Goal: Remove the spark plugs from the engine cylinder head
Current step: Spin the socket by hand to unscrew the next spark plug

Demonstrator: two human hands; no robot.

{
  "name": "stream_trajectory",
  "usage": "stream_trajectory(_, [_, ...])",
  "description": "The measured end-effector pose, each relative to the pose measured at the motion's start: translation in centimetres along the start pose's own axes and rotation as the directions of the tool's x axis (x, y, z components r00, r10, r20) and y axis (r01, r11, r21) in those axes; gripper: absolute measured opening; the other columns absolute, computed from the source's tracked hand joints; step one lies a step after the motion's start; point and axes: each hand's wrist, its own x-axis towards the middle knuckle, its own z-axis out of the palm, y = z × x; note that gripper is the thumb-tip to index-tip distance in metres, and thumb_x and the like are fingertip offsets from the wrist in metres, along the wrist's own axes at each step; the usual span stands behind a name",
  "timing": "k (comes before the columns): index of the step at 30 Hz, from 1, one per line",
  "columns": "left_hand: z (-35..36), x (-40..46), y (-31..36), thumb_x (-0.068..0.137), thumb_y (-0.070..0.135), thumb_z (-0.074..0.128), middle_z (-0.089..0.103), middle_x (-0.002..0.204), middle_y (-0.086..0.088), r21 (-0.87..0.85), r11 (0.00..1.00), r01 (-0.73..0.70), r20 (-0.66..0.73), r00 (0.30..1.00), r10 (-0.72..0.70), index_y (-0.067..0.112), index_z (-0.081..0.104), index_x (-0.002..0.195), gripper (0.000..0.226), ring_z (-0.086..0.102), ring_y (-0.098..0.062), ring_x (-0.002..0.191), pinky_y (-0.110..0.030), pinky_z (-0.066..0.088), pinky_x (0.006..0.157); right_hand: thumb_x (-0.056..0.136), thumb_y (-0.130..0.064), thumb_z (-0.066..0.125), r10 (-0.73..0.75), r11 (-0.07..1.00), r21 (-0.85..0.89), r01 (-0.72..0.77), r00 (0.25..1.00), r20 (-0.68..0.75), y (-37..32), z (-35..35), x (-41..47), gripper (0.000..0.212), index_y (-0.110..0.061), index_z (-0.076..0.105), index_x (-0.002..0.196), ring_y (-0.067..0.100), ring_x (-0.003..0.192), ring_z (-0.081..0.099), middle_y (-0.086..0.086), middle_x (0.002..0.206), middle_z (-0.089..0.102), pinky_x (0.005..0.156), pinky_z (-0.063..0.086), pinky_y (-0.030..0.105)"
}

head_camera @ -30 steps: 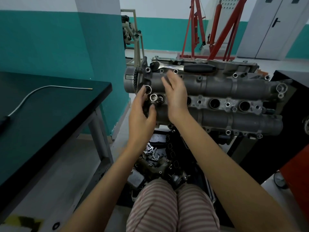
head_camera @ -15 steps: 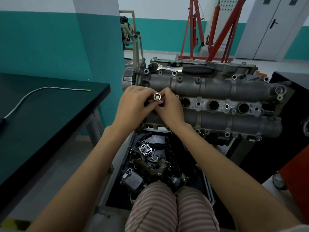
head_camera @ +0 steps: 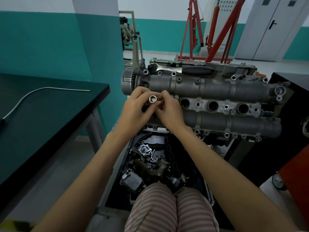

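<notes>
Both hands, left hand and right hand, pinch the socket over the engine's leftmost hole, probably twisting by fingertip.

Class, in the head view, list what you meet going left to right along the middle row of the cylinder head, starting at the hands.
Left hand → socket held in the fingers → right hand → first open plug well → second well → third well.

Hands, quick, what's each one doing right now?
Left hand: fingers curled, holding the socket.
Right hand: fingertips pinching the same socket.
</notes>
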Motion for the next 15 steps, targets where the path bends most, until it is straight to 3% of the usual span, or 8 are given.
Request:
stream_trajectory(2, [0.00,-0.18,0.07,0.086,0.009,0.063,0.057,0.095,-0.007,-0.007,1.000,-0.004,-0.003,1.000,0.004,0.003,0.067,0.100,0.016,0.053,-0.009,0.087,-0.016,0.044,0.075,0.081,-0.025,0.062,-0.002,1.000,0.019,0.002,1.000,-0.007,0.04,-0.04,-0.07,0.019,-0.028,0.043,0.078,0.000,0.056,0.050,-0.013,0.059,0.051,0.048,0.032,0.016])
stream_trajectory(4, [0.14,-0.30,0.17,0.086,0.009,0.063,0.057,0.095,-0.006,-0.011,1.000,-0.001,-0.046,0.999,0.001,0.002,0.067,0.097,0.013,0.053,-0.007,0.087,-0.016,0.045,0.076,0.083,-0.022,0.062,-0.036,0.997,0.069,0.038,0.999,-0.032,-0.05,0.07,-0.25,0.021,-0.029,0.043,0.078,-0.004,0.056,0.049,-0.013,0.057,0.048,0.048,0.033,0.012])
stream_trajectory(8, [0.61,-0.35,0.36,0.086,0.008,0.064,0.059,0.095,-0.008,-0.014,1.000,0.003,-0.078,0.997,-0.004,0.002,0.067,0.095,0.012,0.054,-0.009,0.087,-0.021,0.047,0.075,0.084,-0.021,0.062,-0.061,0.992,0.109,0.065,0.997,-0.047,0.01,0.00,-0.39,0.023,-0.029,0.041,0.078,0.000,0.056,0.048,-0.010,0.061,0.051,0.049,0.034,0.016])
stream_trajectory(12, [0.48,-0.41,0.25,0.085,0.014,0.066,0.062,0.093,-0.007,0.034,0.998,0.044,-0.058,0.997,-0.042,0.004,0.069,0.095,0.014,0.060,-0.018,0.084,-0.037,0.050,0.070,0.082,-0.022,0.061,-0.036,0.999,0.004,0.036,0.999,-0.012,-0.03,0.16,-0.09,0.024,-0.028,0.039,0.076,0.011,0.057,0.050,-0.007,0.063,0.054,0.046,0.032,0.023])
stream_trajectory(15, [0.22,-0.13,0.32,0.085,0.020,0.066,0.063,0.091,-0.002,0.079,0.994,0.071,-0.041,0.997,-0.068,0.008,0.069,0.093,0.014,0.061,-0.018,0.080,-0.040,0.051,0.065,0.082,-0.022,0.060,-0.034,0.999,-0.026,0.033,0.999,-0.032,-0.13,0.27,0.00,0.022,-0.026,0.039,0.077,0.013,0.056,0.049,-0.009,0.061,0.052,0.045,0.028,0.023])
